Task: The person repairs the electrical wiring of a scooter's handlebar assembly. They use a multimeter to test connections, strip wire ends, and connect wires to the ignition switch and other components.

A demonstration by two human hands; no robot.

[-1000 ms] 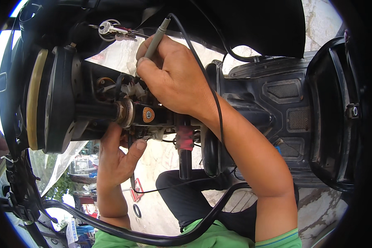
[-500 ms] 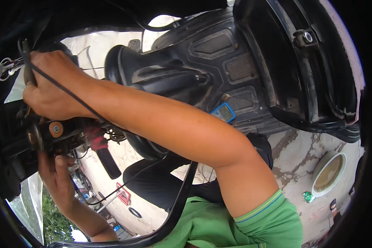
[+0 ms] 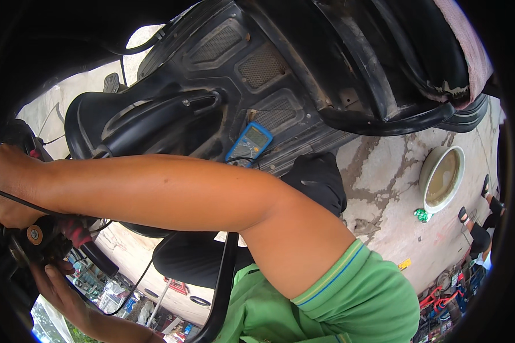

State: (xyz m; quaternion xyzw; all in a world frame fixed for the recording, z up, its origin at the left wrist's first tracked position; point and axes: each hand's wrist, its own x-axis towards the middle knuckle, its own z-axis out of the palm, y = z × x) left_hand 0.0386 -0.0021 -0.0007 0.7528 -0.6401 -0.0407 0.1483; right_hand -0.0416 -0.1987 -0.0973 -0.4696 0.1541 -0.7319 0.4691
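Observation:
My right hand (image 3: 11, 186) is at the far left edge, closed beside the handlebar assembly of a black scooter-like vehicle. What its fingers hold is hidden. A thin black cable (image 3: 17, 199) crosses its wrist. Below it sits a round orange cap (image 3: 34, 235) on the dark assembly. My left hand (image 3: 60, 288) reaches up from below with its thumb apart, and its stretched fingers touch the shadowed underside of that assembly. Next to it a black handlebar grip (image 3: 100, 260) points down to the right. The tips of the left fingers are dim.
A blue multimeter (image 3: 249, 144) lies on the black footboard (image 3: 263, 66). The seat base (image 3: 349, 63) stands at upper right. On the stained floor is a white basin of murky water (image 3: 442, 177), beside a small green object (image 3: 422, 215). A black bar (image 3: 225, 280) rises before my body.
The view has swung, so the vehicle and both hands sit further left. The keys and the grey piece by my right hand have left the picture. Both hands stay at the assembly.

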